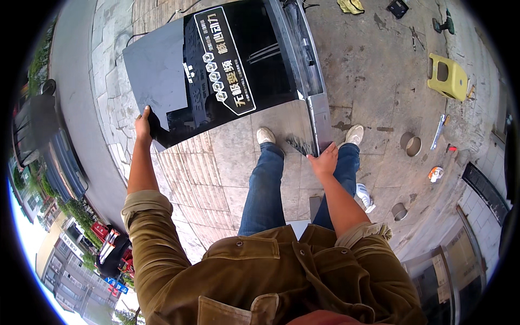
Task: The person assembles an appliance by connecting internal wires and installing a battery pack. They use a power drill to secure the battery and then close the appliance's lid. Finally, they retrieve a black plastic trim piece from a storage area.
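Observation:
In front of me a large range hood (pixel 238 38) is tilted over the paving, with a glossy black panel, white lettering and a grey metal body. Its panel carries a row of white hexagons. My left hand (pixel 143 125) grips the panel's near left corner, thumb on top and the other fingers hidden beneath. At the near end of the grey metal side, my right hand (pixel 325 161) is closed around the edge, its fingertips partly out of sight. My shoes stand on the paving just behind the hood. A cable trails from its far left side.
On the right lie a yellow stool (pixel 457 81), a green drill (pixel 445 25), pliers (pixel 416 39), a metal ring (pixel 403 142), a second ring (pixel 399 212) and an orange-and-white roll (pixel 435 173). A white bottle (pixel 364 196) is beside my right leg. A road (pixel 89 108) runs along the left.

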Motion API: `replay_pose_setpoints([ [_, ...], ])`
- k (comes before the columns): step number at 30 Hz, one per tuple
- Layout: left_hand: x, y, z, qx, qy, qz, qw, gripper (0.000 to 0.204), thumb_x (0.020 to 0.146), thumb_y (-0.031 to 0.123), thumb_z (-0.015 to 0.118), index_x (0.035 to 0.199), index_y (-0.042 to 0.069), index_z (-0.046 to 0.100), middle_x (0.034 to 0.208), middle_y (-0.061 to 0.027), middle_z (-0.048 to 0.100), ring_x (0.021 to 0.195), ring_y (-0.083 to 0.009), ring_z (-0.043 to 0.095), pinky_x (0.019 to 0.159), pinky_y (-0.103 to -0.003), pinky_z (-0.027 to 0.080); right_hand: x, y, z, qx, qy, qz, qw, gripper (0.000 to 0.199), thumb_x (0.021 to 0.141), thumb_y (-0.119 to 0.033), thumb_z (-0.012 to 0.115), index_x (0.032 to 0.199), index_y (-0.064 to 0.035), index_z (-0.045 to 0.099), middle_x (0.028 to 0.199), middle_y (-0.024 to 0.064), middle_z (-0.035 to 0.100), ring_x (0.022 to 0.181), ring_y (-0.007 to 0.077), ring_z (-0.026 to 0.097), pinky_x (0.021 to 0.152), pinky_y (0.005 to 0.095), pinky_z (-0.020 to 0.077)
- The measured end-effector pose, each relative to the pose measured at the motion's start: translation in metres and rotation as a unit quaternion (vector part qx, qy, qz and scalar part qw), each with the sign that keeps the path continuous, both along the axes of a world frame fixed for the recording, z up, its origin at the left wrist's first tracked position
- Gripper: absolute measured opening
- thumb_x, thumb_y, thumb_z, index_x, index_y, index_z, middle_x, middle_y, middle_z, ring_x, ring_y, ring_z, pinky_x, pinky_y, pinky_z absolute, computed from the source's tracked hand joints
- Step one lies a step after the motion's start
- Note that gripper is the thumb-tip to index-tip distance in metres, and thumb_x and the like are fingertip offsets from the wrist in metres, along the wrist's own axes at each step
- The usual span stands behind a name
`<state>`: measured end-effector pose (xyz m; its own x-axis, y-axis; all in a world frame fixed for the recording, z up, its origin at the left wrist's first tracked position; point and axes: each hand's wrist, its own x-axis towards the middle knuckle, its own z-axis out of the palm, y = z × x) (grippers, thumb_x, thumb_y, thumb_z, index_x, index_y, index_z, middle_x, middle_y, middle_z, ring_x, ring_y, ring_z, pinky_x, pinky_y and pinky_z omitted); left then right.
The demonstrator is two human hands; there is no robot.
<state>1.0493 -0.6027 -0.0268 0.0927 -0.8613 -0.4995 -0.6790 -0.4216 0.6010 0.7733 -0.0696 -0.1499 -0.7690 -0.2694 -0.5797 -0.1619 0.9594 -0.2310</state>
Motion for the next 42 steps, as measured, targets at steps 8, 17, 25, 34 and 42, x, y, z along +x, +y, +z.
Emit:
replay_pose_setpoints([
  [8, 0.044, 0.024, -0.07, 0.045, 0.063, 0.064, 0.995, 0.045, 0.083, 0.04, 0.065, 0.097, -0.002, 0.058, 0.087, -0.0072, 0.059, 0.076, -0.0174, 0.057, 0.07, -0.032, 0.048, -0.032, -0.003, -0.005, -0.003, 0.053, 0.011, 0.999, 0.086, 0.053, -0.026, 0.083, 0.121, 0.0037, 0.038, 0.108, 0.0209, 0.05, 0.104, 0.0373, 0.048, 0.093, 0.0402, 0.04],
  [17, 0.088, 0.094, -0.129, 0.107, 0.097, 0.179, 0.973, 0.05, 0.084, 0.042, 0.062, 0.102, -0.004, 0.056, 0.096, -0.0118, 0.06, 0.087, -0.0227, 0.059, 0.079, -0.036, 0.049, -0.107, -0.011, 0.017, -0.001, 0.102, 0.099, 0.99, 0.085, 0.052, -0.023, 0.083, 0.12, 0.0013, 0.038, 0.106, 0.0191, 0.048, 0.104, 0.037, 0.048, 0.088, 0.0418, 0.0432],
  [25, 0.113, 0.164, -0.191, 0.202, 0.225, 0.313, 0.9, 0.039, 0.089, 0.04, 0.055, 0.099, 0.003, 0.055, 0.09, -0.0105, 0.061, 0.079, -0.0248, 0.063, 0.073, -0.04, 0.053, -0.16, -0.047, 0.019, 0.023, 0.13, 0.169, 0.977, 0.084, 0.051, -0.018, 0.083, 0.121, 0.0005, 0.041, 0.104, 0.0185, 0.049, 0.102, 0.0358, 0.048, 0.088, 0.0407, 0.0419],
  [34, 0.115, 0.199, -0.252, 0.243, 0.241, 0.323, 0.883, 0.045, 0.092, 0.045, 0.049, 0.103, 0.002, 0.057, 0.1, -0.0122, 0.063, 0.091, -0.0255, 0.063, 0.086, -0.039, 0.049, -0.154, -0.045, -0.023, 0.053, 0.153, 0.195, 0.967, 0.087, 0.051, -0.017, 0.084, 0.124, -0.0005, 0.04, 0.107, 0.0157, 0.048, 0.104, 0.035, 0.048, 0.088, 0.0399, 0.0431],
  [42, 0.12, 0.202, -0.266, 0.27, 0.274, 0.308, 0.87, 0.056, 0.091, 0.053, 0.045, 0.11, 0.001, 0.056, 0.106, -0.0116, 0.063, 0.097, -0.0252, 0.062, 0.089, -0.038, 0.048, -0.135, -0.045, -0.028, 0.033, 0.181, 0.193, 0.964, 0.084, 0.052, -0.017, 0.082, 0.123, -0.0008, 0.04, 0.104, 0.0162, 0.049, 0.102, 0.0349, 0.049, 0.088, 0.04, 0.0429],
])
